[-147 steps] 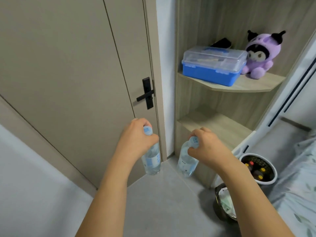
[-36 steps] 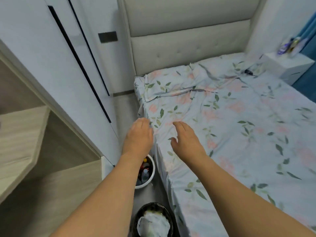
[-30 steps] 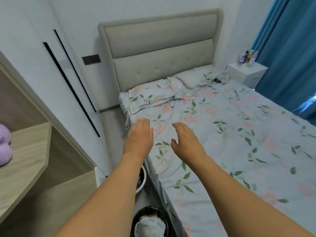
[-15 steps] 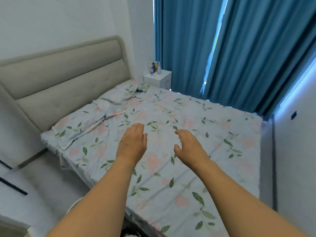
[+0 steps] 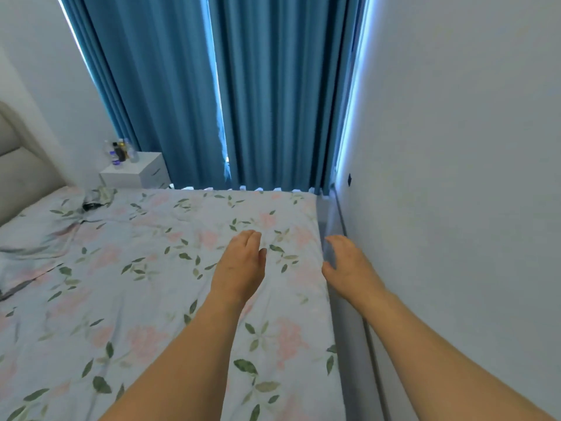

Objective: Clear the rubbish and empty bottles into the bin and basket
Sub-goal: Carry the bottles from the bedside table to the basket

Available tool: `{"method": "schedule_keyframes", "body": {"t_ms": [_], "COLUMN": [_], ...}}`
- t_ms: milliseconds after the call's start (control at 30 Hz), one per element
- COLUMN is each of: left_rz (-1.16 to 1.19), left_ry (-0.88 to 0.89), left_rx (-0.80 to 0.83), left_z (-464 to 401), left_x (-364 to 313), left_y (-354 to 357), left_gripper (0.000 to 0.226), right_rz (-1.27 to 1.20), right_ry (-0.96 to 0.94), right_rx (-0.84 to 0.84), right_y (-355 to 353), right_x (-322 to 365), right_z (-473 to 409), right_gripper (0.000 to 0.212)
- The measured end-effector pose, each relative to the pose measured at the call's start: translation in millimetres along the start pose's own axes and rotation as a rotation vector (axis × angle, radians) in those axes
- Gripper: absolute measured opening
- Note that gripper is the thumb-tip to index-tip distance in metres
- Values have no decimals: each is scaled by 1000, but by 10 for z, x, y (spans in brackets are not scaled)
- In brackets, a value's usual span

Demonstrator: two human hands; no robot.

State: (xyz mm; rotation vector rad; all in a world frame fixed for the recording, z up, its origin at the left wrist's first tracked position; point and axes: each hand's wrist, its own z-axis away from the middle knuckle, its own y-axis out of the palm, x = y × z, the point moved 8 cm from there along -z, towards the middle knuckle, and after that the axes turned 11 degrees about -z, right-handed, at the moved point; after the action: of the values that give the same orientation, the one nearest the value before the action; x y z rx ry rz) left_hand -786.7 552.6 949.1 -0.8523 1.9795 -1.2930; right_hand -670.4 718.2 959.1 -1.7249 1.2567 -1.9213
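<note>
While both your arms reach forward over the bed (image 5: 127, 293), neither hand has anything in it. Your left hand (image 5: 239, 265) hovers palm down above the floral sheet, its fingers straight and held together, the thumb lying just beside them. Your right hand (image 5: 349, 268) hangs over the narrow grey gap between the mattress edge and the white wall (image 5: 455, 177), its fingers spread a little and loosely bent, gripping nothing. The two hands are apart from each other, and whether either one touches the sheet cannot be told. What you are after stands well away from both hands: a small cluster of bottles (image 5: 120, 151) upright on the white bedside cabinet (image 5: 136, 174), in the far left corner beyond the bed. Some look clear with blue labels and at least one is dark, but they are too small to count or to judge as full or empty. The cabinet sits just beside the padded grey headboard (image 5: 21, 174) and in front of the blue curtains (image 5: 243, 86), which hang closed across the far end of the room, with bright light showing at their edges. A small dark object (image 5: 90, 205) lies on the rumpled sheet near the cabinet; what it is cannot be made out.
</note>
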Motion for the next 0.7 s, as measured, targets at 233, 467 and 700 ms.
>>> {"method": "schedule_keyframes", "body": {"t_ms": [233, 467, 700], "left_rz": [49, 71, 29], "left_ry": [153, 180, 177], "left_rx": [28, -9, -39], "left_z": [-428, -751, -1086], "left_x": [-1083, -2096, -2672], "left_y": [272, 355, 427], "left_gripper": [43, 42, 37], "right_rz": [23, 32, -3], "right_ry": [95, 72, 14], "right_rx": [-88, -124, -117], "right_y": [-691, -1465, -1881], "right_x": [-686, -1297, -1661], "right_z": [35, -78, -412], "right_gripper": [54, 52, 52]}}
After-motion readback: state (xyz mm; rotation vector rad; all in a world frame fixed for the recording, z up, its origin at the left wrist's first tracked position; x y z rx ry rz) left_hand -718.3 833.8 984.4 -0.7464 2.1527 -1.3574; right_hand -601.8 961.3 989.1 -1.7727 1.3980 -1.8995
